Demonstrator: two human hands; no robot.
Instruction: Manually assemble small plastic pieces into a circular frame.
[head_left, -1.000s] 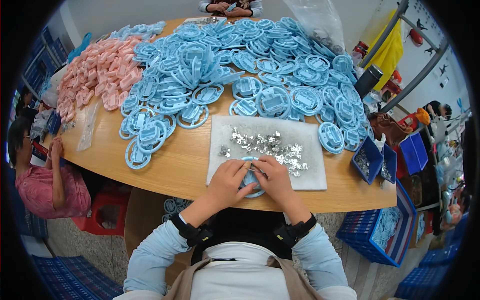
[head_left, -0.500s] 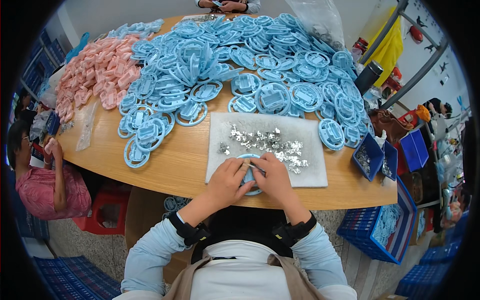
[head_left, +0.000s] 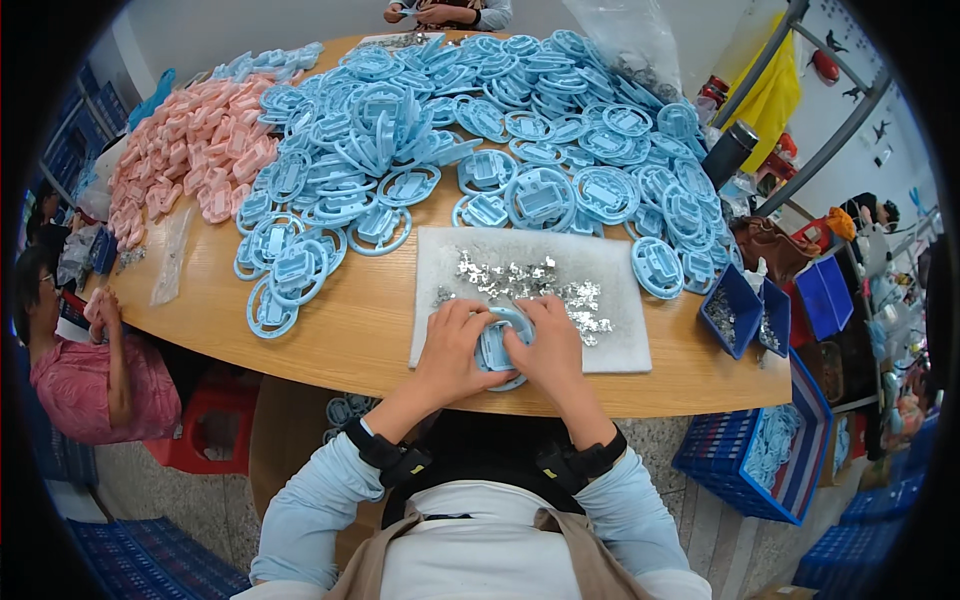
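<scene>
Between my hands is a light blue round plastic part [head_left: 493,350], a ring with a boxy middle, at the near edge of a white foam pad [head_left: 632,330]. My left hand [head_left: 448,348] is closed on its left side, the thumb along the near rim. My right hand [head_left: 553,352] grips its right side, thumb over the face and fingers at the far rim. The part looks slightly tilted, and my fingers hide much of its edge. Just beyond my fingertips, many small shiny metal pieces [head_left: 525,278] lie scattered on the pad.
A large heap of similar blue parts [head_left: 540,195] covers the far table, with pink parts [head_left: 200,150] at left. Blue bins [head_left: 730,312] of small pieces stand at the right edge; a blue crate [head_left: 715,450] is below. A co-worker in pink [head_left: 105,385] sits left, another person across.
My fingers have moved from the middle of the blue part out to its rim, uncovering more of its face. The part now looks more tilted.
</scene>
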